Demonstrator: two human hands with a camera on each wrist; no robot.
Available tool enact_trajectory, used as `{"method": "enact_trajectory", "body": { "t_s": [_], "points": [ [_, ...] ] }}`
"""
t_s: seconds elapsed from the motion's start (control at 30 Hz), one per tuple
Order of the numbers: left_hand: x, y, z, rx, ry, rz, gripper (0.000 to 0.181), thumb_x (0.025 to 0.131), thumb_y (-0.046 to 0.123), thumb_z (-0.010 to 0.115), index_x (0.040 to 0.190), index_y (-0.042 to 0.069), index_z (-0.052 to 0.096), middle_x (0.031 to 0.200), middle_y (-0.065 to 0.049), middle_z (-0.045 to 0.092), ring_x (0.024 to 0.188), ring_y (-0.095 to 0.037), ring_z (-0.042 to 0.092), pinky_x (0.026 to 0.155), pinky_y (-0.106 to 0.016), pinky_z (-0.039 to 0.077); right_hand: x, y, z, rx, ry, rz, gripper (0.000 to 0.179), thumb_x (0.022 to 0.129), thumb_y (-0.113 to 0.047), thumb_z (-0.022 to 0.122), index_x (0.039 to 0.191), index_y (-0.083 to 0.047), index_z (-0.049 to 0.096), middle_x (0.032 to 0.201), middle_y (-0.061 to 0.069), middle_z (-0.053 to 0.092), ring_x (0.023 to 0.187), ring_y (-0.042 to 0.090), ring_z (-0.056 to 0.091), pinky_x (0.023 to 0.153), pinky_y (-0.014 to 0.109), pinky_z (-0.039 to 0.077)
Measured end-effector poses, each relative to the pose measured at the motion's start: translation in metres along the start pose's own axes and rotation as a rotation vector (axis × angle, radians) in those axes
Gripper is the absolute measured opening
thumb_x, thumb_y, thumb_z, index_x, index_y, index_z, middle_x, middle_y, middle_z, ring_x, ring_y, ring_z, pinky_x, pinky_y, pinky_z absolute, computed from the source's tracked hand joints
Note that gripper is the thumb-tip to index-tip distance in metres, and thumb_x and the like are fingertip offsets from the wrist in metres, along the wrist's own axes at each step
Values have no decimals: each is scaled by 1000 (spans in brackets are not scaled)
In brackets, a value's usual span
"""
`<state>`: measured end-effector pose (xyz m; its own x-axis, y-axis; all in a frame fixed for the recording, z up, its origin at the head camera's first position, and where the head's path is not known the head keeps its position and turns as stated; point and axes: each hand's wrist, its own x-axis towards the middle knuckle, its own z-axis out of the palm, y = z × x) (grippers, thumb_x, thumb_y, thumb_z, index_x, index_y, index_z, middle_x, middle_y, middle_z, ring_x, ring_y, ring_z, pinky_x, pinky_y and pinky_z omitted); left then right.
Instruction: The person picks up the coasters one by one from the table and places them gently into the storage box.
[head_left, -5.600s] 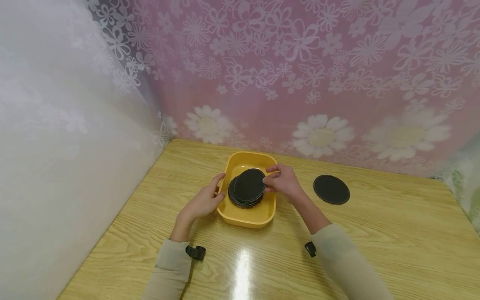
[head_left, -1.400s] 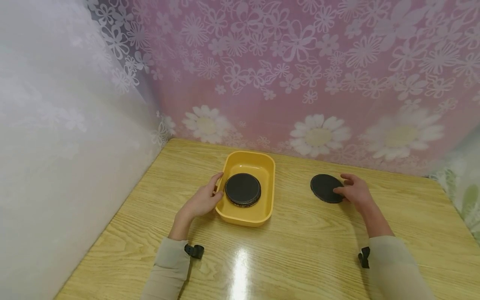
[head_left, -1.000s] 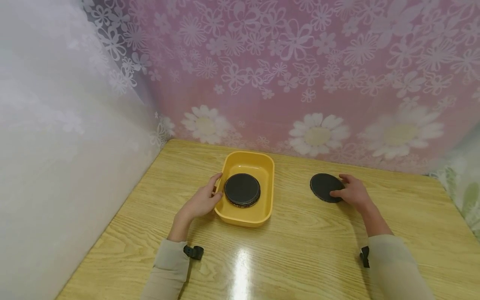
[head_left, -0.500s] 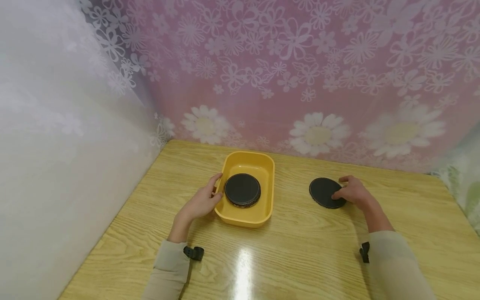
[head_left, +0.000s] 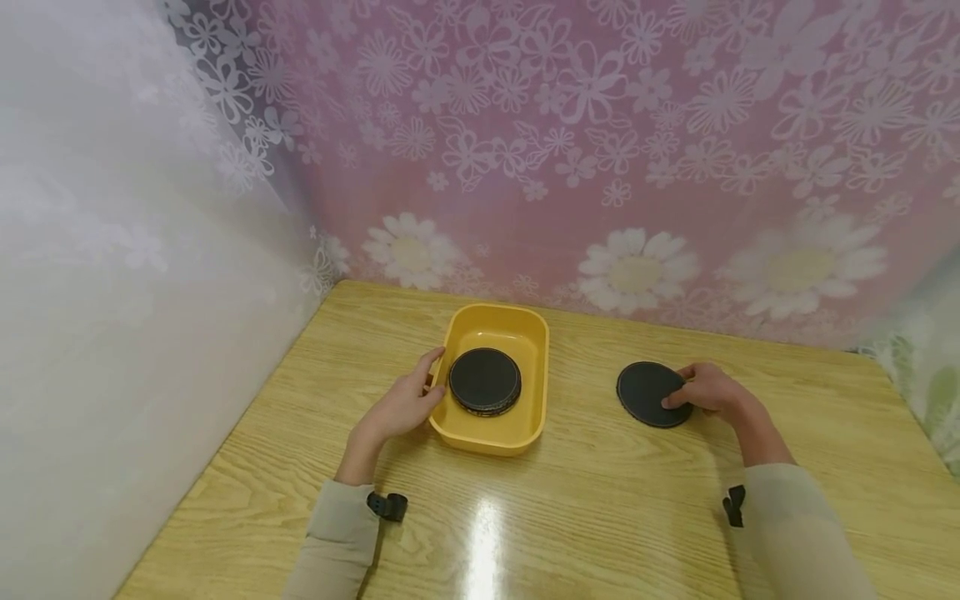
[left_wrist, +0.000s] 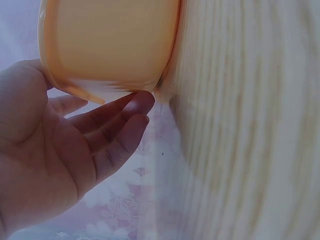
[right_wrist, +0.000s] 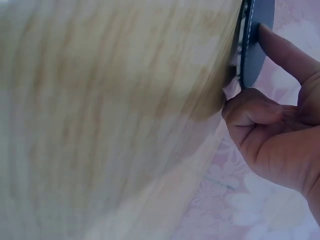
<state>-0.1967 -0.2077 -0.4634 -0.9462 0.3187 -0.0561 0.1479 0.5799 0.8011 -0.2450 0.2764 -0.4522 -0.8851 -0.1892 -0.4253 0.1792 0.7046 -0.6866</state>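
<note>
A yellow plastic tub stands on the table, with a stack of black round coasters inside it. My left hand holds the tub's left side, thumb at the rim and fingers along the outer wall in the left wrist view. To the right of the tub, my right hand pinches the right edge of another black coaster. Its thumb lies on the top face, and curled fingers sit at the edge below in the right wrist view. Whether several coasters lie under that one I cannot tell.
The wood-grain table meets a pink flowered curtain at the back. A pale curtain borders the left side. Black straps with small devices sit at both wrists.
Since the oldest frame, my right hand has gone from the coasters in the tub to the coaster on the right. Lately that coaster has shifted slightly towards me. My left hand stays put.
</note>
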Motion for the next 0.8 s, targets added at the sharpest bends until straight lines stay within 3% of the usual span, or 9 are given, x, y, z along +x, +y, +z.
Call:
{"method": "enact_trajectory", "body": {
  "t_s": [0.1, 0.13, 0.2, 0.27, 0.37, 0.53, 0.63, 0.8],
  "points": [
    [1, 0, 0, -6, -1, -4, 65, 103, 18, 51, 160, 17, 20, 122, -22, 59, 71, -19, 56, 61, -33, 47, -3, 6, 0, -15, 0, -9, 71, 88, -16, 72, 135, 23, 36, 110, 33, 60, 71, 27, 56, 69, 39, 49],
    [1, 0, 0, -7, -2, -2, 65, 103, 18, 51, 160, 17, 20, 122, -22, 59, 71, -19, 56, 60, -33, 47, -4, 8, 0, -18, 4, -10, 71, 89, -17, 72, 135, 22, 35, 117, 37, 55, 84, 35, 59, 77, 43, 51],
    [0, 0, 0, -7, -4, -1, 65, 103, 18, 51, 160, 17, 20, 122, -22, 60, 70, -19, 57, 60, -33, 48, -6, 12, 0, -15, 16, -20, 72, 90, -19, 72, 135, 21, 33, 129, 41, 44, 110, 48, 54, 90, 50, 48],
    [0, 0, 0, -8, -4, 0, 65, 103, 19, 51, 160, 18, 19, 123, -22, 59, 69, -19, 57, 60, -34, 48, -7, 14, 0, 14, 30, -27, 73, 92, -22, 70, 138, 19, 29, 136, 44, 34, 119, 53, 48, 92, 51, 48],
    [-1, 0, 0, -11, -3, -6, 65, 103, 19, 51, 160, 19, 19, 125, -23, 58, 68, -19, 57, 60, -34, 48, -8, 20, 0, 120, 17, -67, 70, 96, -19, 64, 142, 16, 24, 136, 42, 35, 109, 43, 59, 85, 44, 53],
    [-1, -1, 1, -5, -7, -8, 65, 103, 20, 51, 160, 19, 19, 124, -23, 59, 68, -19, 57, 60, -33, 48, -12, 32, -2, 371, -83, -128, 72, 100, -7, 55, 152, 10, 9, 120, 27, 52, 81, 23, 66, 71, 37, 57],
    [-1, 0, 1, 1, -8, -7, 65, 103, 20, 51, 160, 19, 19, 124, -22, 58, 69, -19, 57, 61, -33, 48, -14, 38, -2, 432, -106, -157, 73, 99, -5, 56, 154, 5, 8, 113, 15, 57, 82, 21, 67, 72, 36, 57],
    [0, 1, 0, 4, -8, -6, 64, 103, 20, 50, 160, 19, 19, 127, -24, 57, 67, -19, 56, 59, -32, 47, -13, 39, 0, 479, -109, -238, 64, 100, -6, 56, 152, -6, 18, 110, 10, 58, 83, 20, 67, 73, 35, 58]
  ]
}}
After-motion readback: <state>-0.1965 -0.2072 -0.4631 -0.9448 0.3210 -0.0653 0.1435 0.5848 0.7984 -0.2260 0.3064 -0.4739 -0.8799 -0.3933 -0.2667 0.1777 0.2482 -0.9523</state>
